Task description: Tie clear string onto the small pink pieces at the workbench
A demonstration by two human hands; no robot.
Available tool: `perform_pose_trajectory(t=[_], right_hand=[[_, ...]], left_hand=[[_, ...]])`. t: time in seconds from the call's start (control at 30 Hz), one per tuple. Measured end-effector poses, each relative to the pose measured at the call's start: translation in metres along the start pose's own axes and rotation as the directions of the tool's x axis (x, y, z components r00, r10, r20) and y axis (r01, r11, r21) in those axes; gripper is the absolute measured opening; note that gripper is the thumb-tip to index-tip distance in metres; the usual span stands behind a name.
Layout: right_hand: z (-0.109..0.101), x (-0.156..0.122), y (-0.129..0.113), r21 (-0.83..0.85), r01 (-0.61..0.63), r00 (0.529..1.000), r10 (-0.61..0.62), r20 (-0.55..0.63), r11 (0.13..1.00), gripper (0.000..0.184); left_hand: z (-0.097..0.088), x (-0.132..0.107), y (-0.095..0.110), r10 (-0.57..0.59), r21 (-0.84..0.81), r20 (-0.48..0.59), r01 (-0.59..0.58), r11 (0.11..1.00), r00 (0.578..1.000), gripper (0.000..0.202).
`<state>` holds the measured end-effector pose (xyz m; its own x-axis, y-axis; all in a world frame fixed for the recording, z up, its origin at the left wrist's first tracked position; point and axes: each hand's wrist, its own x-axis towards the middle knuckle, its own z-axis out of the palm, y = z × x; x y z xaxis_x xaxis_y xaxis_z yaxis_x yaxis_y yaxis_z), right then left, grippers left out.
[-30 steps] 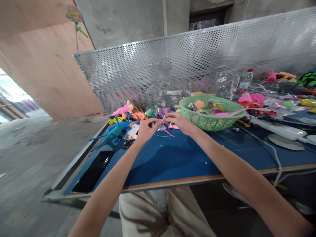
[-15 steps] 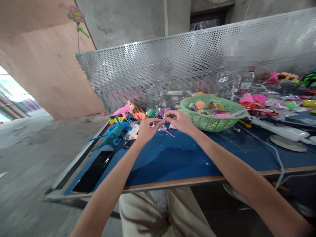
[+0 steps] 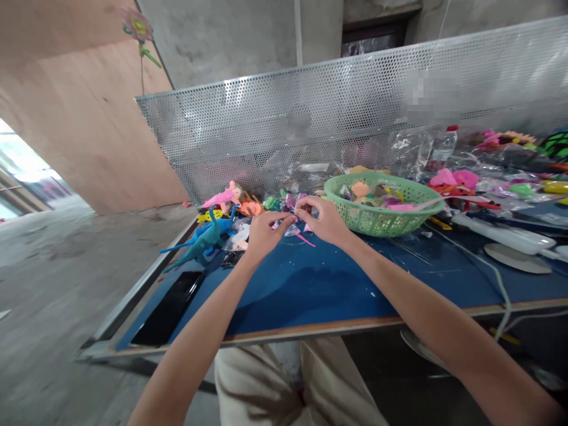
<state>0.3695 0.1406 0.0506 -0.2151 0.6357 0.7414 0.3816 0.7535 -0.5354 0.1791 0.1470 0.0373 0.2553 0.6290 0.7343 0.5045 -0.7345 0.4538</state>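
Above the blue tabletop (image 3: 306,296), the fingertips of my left hand (image 3: 268,234) and my right hand (image 3: 323,222) meet. Both hands are closed in a pinch; whatever lies between the fingers is too small or too hidden to name. Just below them a thin pink strip (image 3: 305,239) with a small looped end lies on the table, beside a bit of clear plastic wrap (image 3: 291,229). Left of my left hand stand a teal long-necked dinosaur toy (image 3: 207,242) and a blue one (image 3: 189,238). Close by my right hand is a green basket (image 3: 377,220) of colourful soft pieces.
A black phone-like slab (image 3: 168,307) lies at the left table edge. Behind are a pink toy figure (image 3: 224,196) and a perforated metal panel (image 3: 248,130). On the right are a white glue gun-like tool (image 3: 506,232), a cable (image 3: 488,266) and a plastic bottle (image 3: 444,148).
My hands stay pinched together in nearly the same place, with only slight finger movement. The toys and basket have not moved.
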Motion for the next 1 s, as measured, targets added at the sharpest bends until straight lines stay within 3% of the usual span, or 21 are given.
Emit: perform_pose_trajectory(t=[0.3,0.63,0.83,1.0], right_hand=[[0.002,-0.001,0.0,-0.183,0.124,0.992,-0.126,-0.001,0.975,0.013],[0.006,-0.008,0.005,-0.471,0.242,0.963,-0.271,0.007,0.848,0.014],[0.006,-0.008,0.012,-0.517,0.297,0.946,-0.319,0.048,0.803,0.018],[0.006,-0.008,0.021,-0.443,0.275,0.959,-0.278,0.06,0.853,0.018]], left_hand=[[0.002,-0.001,-0.002,0.048,0.08,-0.006,-0.048,0.996,0.999,0.02],[0.006,-0.003,0.001,0.061,0.171,-0.015,-0.058,0.984,0.998,0.022],[0.01,-0.003,-0.004,0.031,0.163,-0.029,-0.026,0.986,0.999,0.02],[0.01,-0.002,-0.009,-0.038,0.047,0.01,0.037,0.998,0.999,0.027]])
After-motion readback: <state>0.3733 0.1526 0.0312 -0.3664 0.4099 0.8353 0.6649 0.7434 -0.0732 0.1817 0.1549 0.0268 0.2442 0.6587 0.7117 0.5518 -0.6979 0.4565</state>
